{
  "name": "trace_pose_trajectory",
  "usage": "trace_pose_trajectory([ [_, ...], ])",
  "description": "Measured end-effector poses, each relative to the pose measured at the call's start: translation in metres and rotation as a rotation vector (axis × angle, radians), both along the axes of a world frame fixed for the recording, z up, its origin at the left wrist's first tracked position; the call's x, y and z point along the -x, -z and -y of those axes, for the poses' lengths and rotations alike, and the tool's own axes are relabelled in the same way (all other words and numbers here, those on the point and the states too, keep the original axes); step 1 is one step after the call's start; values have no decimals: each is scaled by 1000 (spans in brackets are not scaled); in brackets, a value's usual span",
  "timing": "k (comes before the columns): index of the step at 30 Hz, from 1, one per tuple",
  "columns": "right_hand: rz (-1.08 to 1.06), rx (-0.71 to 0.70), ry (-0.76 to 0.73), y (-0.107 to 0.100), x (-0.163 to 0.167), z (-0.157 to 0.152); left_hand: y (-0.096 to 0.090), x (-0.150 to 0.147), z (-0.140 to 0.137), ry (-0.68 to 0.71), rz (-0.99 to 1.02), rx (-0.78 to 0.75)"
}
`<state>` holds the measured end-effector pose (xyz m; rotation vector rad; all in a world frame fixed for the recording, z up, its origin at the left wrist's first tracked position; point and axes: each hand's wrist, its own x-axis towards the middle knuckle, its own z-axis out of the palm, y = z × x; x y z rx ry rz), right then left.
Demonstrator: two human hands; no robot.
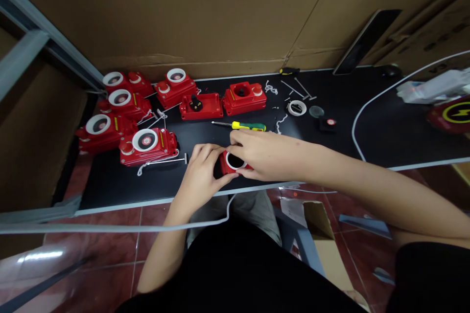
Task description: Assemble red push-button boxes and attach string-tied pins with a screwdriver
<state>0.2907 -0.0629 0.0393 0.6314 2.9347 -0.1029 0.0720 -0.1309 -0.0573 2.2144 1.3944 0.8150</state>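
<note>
Near the front edge of the black tabletop, a red box with a white ring [226, 166] sits between my two hands. My left hand [198, 176] grips its left side, fingertips and thumb closed on the housing. With bent fingers, my right hand [257, 154] holds the ring end from the right and covers much of the box. Just behind the hands lies a green and yellow screwdriver [249, 126]. Farther back are an opened red housing [209, 107] with a black part inside and a red cover [244, 98] with a round opening.
Several red boxes with white rings [147, 149] stand at the left, one with a small metal hammer [165, 160] in front. To the right lie a loose white ring [296, 107], a clear disc [316, 111] and thin metal hammers [304, 89]. A white cable [358, 115] crosses the tabletop.
</note>
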Motion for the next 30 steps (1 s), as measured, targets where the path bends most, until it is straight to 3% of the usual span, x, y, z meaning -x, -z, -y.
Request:
trace_pose_trajectory([
  [9,45,-40,-12,-8,2,0,3,1,-2,16,6,-48],
  [30,134,65,95,-17,10,4,3,1,-2,33,8,-67],
])
